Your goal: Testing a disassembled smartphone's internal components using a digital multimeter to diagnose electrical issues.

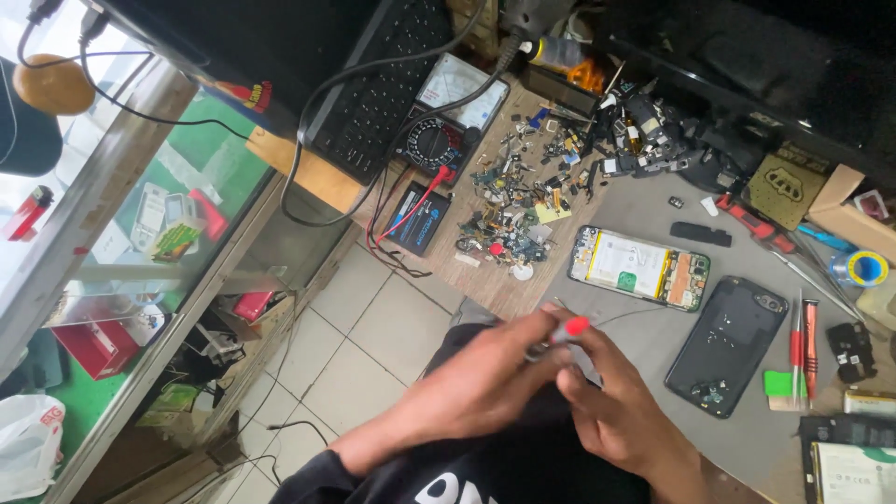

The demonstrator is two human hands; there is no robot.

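Observation:
My left hand (485, 383) and my right hand (621, 411) meet just off the near edge of the grey bench. My right hand's fingers grip a small screwdriver with a red cap (572, 327). My left hand's fingertips pinch a small grey part (539, 352) against it; the part is too small to make out. Just beyond the hands lies an opened phone (640, 267) with its white battery and boards showing. A black back cover (728, 343) lies to its right.
A pile of tiny parts and screws (523, 201) covers the wooden board. Behind it are a multimeter (450, 117) with red and black leads, a keyboard (378, 84) and a black battery (420, 219). Screwdrivers (803, 341) and a tape roll (859, 269) lie right. A glass display counter (140, 224) stands left.

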